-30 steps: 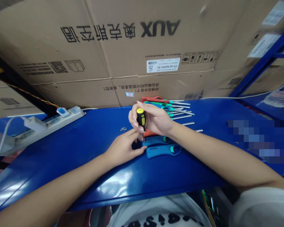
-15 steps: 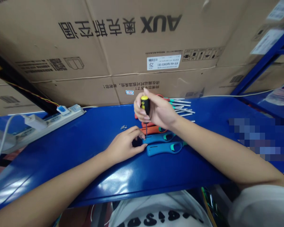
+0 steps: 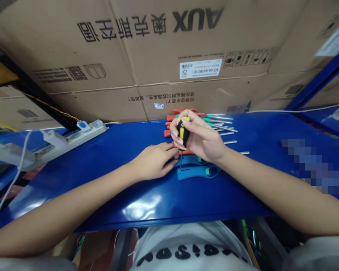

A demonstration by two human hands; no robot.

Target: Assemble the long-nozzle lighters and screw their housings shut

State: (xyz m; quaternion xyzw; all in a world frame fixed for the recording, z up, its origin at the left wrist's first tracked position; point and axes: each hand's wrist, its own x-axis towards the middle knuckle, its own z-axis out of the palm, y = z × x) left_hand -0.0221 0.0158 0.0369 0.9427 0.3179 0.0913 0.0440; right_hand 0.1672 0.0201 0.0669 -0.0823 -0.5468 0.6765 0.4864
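Near the middle of the blue table, my right hand (image 3: pixel 202 137) is wrapped round a black and yellow screwdriver (image 3: pixel 184 130), its thin shaft pointing down at the blue lighters. My left hand (image 3: pixel 156 160) rests at the left ends of the lighters, fingers curled; its fingertips touch the end of a blue lighter (image 3: pixel 190 160). Nearest to me lies another blue lighter (image 3: pixel 196 173) with a slot and a green trigger. Beyond them, partly behind my right hand, are several red and orange lighters (image 3: pixel 169 133) with metal tubes pointing right.
A large cardboard box (image 3: pixel 130 56) stands along the back of the blue table (image 3: pixel 115 210). At the left is a white power strip (image 3: pixel 70 143) with plugs and cables. Small metal pieces (image 3: pixel 151 145) are mostly hidden behind my left hand. A blurred patch is at the right.
The screwdriver in my right hand has shifted right and tilted, its shaft now over the nearer blue lighter's edge. My left fingers have drawn closer together. The camera view has shifted slightly.
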